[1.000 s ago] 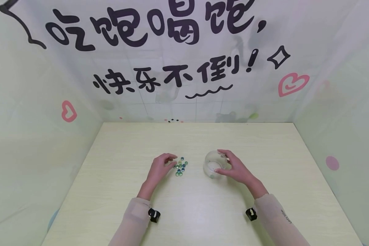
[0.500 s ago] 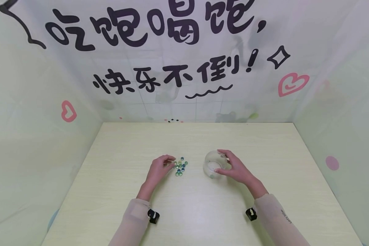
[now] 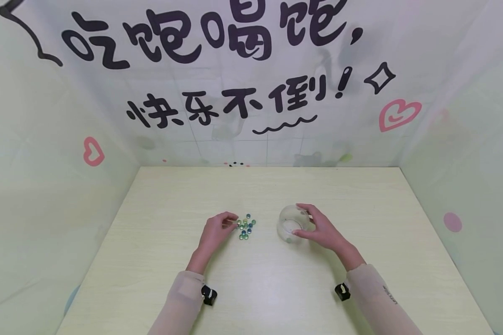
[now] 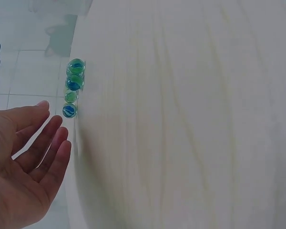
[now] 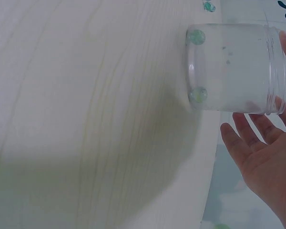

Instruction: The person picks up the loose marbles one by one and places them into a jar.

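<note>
My left hand (image 3: 215,231) is beside a small cluster of blue and green glass marbles (image 3: 245,226), its fingertips right at the cluster's left side. In the left wrist view the fingers (image 4: 52,160) are bent loosely with the thumb apart from them, and nothing shows between them. The marbles (image 4: 75,82) sit on the table just beyond the fingertips. My right hand (image 3: 324,231) holds a clear glass jar (image 3: 286,229) standing upright, thumb and forefinger around its rim. Two greenish marbles (image 5: 198,94) show at the bottom of the jar in the right wrist view.
The pale wood-grain table (image 3: 251,288) extends around both hands. A white cloth backdrop (image 3: 251,149) with black lettering hangs behind it, and similar cloth panels stand on the left and right. Each wrist carries a small black device (image 3: 209,295).
My left hand has drawn slightly left, uncovering a little more of the marbles at the cluster's left edge. The right hand and the jar stay where they were.
</note>
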Demonstrator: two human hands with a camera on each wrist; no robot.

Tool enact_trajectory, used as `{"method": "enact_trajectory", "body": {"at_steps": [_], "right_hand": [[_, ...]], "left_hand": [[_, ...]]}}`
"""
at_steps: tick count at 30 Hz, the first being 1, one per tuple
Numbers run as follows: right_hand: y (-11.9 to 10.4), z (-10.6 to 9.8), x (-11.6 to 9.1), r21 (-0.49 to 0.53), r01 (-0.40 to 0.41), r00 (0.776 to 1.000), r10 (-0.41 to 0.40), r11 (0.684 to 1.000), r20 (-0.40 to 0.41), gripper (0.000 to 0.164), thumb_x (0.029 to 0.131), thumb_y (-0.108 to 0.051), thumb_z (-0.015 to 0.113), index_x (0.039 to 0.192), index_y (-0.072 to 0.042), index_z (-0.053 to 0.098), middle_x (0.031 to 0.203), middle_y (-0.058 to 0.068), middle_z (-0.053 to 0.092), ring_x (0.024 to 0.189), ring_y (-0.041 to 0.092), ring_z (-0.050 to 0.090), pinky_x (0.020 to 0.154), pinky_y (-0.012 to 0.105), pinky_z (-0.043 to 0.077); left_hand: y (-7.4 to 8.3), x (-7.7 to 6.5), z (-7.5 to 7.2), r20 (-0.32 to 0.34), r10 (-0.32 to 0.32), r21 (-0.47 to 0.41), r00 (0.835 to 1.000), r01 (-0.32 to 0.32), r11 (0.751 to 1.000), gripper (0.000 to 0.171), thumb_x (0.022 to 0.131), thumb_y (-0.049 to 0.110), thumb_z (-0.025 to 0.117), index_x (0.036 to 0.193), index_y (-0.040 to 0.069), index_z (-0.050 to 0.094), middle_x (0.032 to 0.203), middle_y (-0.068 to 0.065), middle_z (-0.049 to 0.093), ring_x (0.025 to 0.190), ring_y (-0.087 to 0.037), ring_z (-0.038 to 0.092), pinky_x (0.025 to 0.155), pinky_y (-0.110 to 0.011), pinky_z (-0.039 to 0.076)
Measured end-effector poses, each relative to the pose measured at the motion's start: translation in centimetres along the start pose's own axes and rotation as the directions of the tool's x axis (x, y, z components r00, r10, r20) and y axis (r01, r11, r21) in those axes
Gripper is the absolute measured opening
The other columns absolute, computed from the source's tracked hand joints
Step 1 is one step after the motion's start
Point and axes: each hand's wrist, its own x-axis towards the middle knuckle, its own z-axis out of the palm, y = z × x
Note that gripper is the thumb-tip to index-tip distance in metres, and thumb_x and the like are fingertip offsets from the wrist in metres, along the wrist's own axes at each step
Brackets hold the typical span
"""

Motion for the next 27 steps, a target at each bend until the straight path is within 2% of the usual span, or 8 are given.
{"method": "enact_trajectory", "body": {"at_steps": [12,27], "right_hand": [[0.17,0.06,0.03,-0.001,-0.007,1.0,0.007,1.0,0.002,0.077,0.086,-0.025,0.079,0.148,-0.004,0.038,0.15,0.02,0.044,0.141,0.04,0.04,0.113,0.058,0.04],[0.16,0.04,0.06,-0.001,-0.015,1.0,0.015,1.0,0.003,0.078,0.086,-0.025,0.079,0.148,-0.003,0.038,0.151,0.02,0.044,0.141,0.04,0.04,0.113,0.058,0.039]], "left_hand": [[-0.22,0.13,0.25,-0.009,-0.043,0.029,0.999,0.044,0.999,0.023,0.088,0.014,0.075,0.111,0.012,0.072,0.102,-0.006,0.075,0.09,-0.02,0.07,0.085,-0.038,0.059],[-0.29,0.11,0.4,-0.008,-0.043,0.058,0.999,0.043,0.997,0.023,0.087,0.011,0.075,0.109,0.009,0.072,0.1,-0.007,0.074,0.085,-0.017,0.069,0.079,-0.035,0.058]]}}
